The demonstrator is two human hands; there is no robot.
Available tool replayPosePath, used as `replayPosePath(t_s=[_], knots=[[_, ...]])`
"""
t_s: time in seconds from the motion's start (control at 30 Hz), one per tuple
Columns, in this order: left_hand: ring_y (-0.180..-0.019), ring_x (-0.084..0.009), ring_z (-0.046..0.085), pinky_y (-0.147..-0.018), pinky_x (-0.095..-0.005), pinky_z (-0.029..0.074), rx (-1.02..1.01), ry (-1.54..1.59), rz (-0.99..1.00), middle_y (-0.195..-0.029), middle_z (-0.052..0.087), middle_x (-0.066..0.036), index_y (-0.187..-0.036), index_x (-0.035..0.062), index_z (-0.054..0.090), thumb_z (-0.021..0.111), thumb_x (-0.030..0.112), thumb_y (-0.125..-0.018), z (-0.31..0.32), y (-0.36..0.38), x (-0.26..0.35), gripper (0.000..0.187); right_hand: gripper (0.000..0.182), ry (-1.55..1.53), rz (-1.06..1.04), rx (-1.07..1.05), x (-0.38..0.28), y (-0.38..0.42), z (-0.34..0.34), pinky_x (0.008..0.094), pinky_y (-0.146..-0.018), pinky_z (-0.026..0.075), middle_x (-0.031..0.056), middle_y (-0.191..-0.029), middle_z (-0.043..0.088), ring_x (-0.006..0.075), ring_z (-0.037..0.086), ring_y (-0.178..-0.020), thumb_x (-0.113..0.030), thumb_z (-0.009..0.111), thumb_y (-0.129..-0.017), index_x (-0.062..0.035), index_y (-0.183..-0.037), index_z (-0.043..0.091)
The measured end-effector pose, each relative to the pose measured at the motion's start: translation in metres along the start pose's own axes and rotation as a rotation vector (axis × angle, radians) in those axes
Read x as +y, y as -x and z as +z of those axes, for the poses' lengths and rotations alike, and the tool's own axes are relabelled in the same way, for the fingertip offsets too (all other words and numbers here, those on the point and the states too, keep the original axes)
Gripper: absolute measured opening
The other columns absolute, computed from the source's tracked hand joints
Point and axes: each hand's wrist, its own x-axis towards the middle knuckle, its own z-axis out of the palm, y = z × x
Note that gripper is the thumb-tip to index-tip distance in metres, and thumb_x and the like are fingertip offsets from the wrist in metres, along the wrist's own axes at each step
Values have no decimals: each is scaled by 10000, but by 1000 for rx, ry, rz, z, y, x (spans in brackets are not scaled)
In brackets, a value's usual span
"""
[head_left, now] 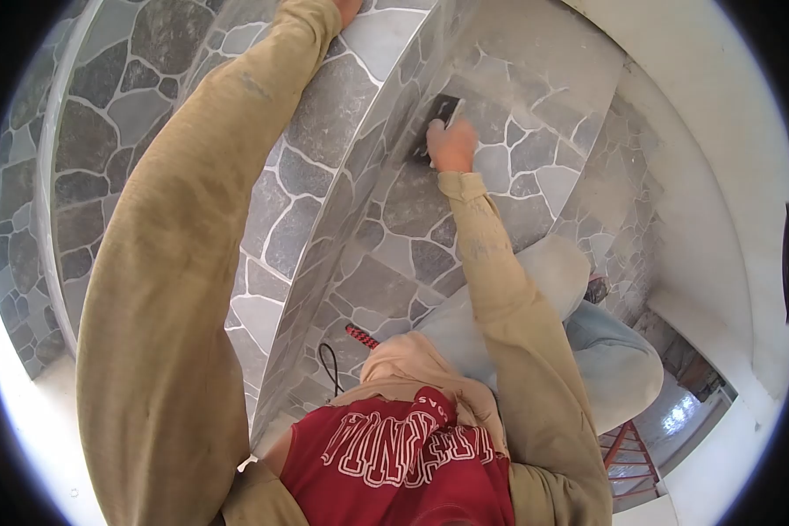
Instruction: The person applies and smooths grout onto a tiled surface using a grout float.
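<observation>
My right hand point(451, 145) is closed round a dark, flat, rectangular tool point(444, 109), which lies against the grey stone-patterned step point(517, 145) beside the riser. At the top edge, only a small part of my left hand point(349, 10) shows, over the higher stone-patterned step point(333, 110); its fingers are outside the view. Both my arms are in tan sleeves. Pale lines run between the irregular grey stones, and a dusty film covers parts of the lower step near the tool.
A metal-like edge strip point(342, 180) divides the higher and lower steps. A curved pale wall point(719, 167) stands at the right. My bent knees rest low on the right. A red and black cord point(360, 336) lies near my lap, and an orange metal frame point(631, 456) shows at lower right.
</observation>
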Motion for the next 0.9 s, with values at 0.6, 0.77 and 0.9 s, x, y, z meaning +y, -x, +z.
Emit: replayPosePath(t_s=[0.6,0.77,0.9], knots=[[-1110,-392,599,-975,-459,473,-14,-38,-33,-1163,651,-211,-1104,84,684,517,72,-778,-2,4,0,367,297,-80,-40,-16,-15,-50,-5,526,-794,507,353,-873,654,531,637,-861,-189,607,-768,93,-844,666],[-1134,-395,587,-1009,-456,454,-52,-42,-16,-1196,639,-207,-1130,79,673,514,78,-794,-8,4,6,372,296,35,-53,43,-22,-56,0,539,-768,509,351,-858,657,505,657,-856,-169,592,-772,100,-869,670],[-1159,-395,576,-1033,-455,438,-92,-23,-99,-1201,641,-201,-1148,82,668,508,83,-807,-8,4,9,377,287,121,-75,-40,-13,-74,-4,531,-730,513,346,-821,654,498,662,-823,-163,592,-774,111,-824,658]])
